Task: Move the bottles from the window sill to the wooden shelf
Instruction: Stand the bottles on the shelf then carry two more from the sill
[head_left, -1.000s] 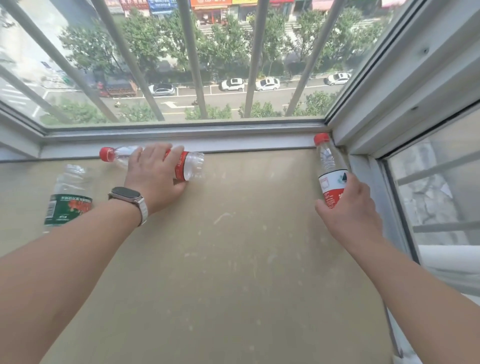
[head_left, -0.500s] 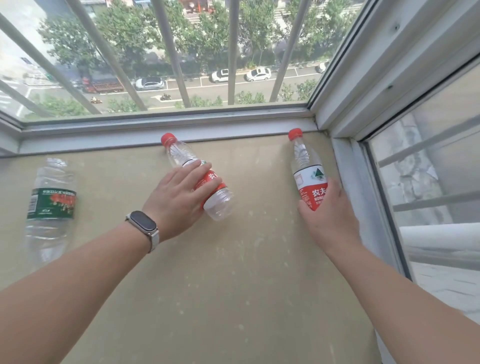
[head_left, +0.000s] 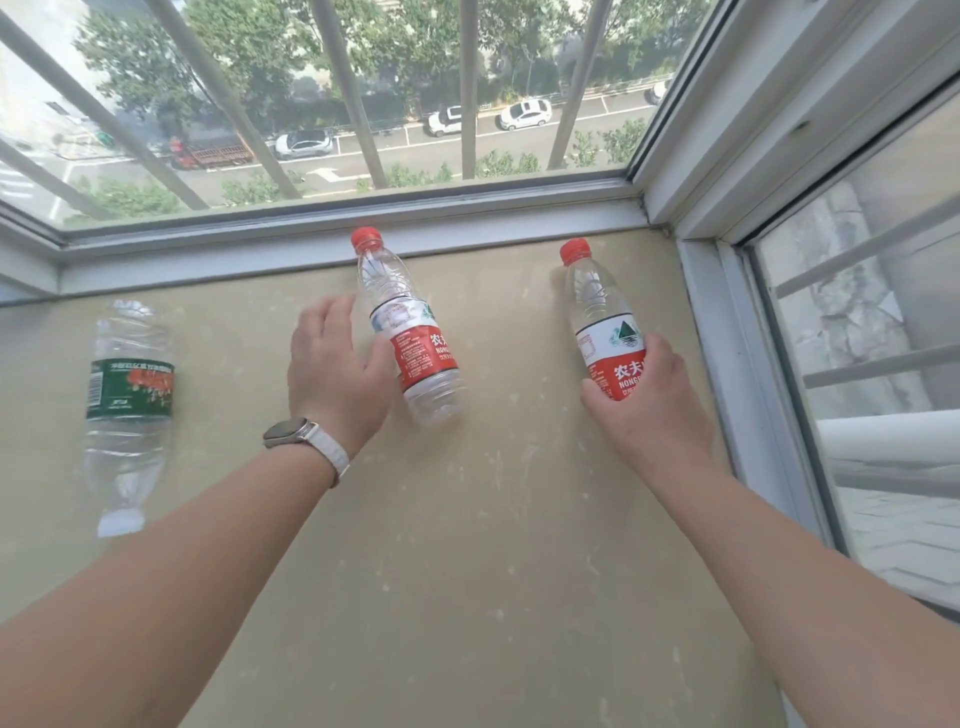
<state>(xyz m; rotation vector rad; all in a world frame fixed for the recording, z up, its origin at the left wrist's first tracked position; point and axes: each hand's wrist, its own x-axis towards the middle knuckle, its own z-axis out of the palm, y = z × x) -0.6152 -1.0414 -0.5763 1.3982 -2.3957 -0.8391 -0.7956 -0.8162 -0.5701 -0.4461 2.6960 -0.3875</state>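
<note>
On the window sill (head_left: 467, 545), the right hand (head_left: 652, 402) has its fingers clamped on a red-label bottle (head_left: 605, 325) at 2 o'clock. Left hand (head_left: 335, 374), fingers apart, touches a second red-label bottle (head_left: 410, 332) at 12; a green-label bottle (head_left: 129, 400) lies at 9.

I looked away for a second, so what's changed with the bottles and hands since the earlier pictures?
The left hand swung the middle red-labelled clear plastic bottle from sideways to cap-toward-window, and now touches only its side. The right hand keeps its grip on the right red-labelled bottle. The green-labelled bottle stayed lying untouched.
</note>
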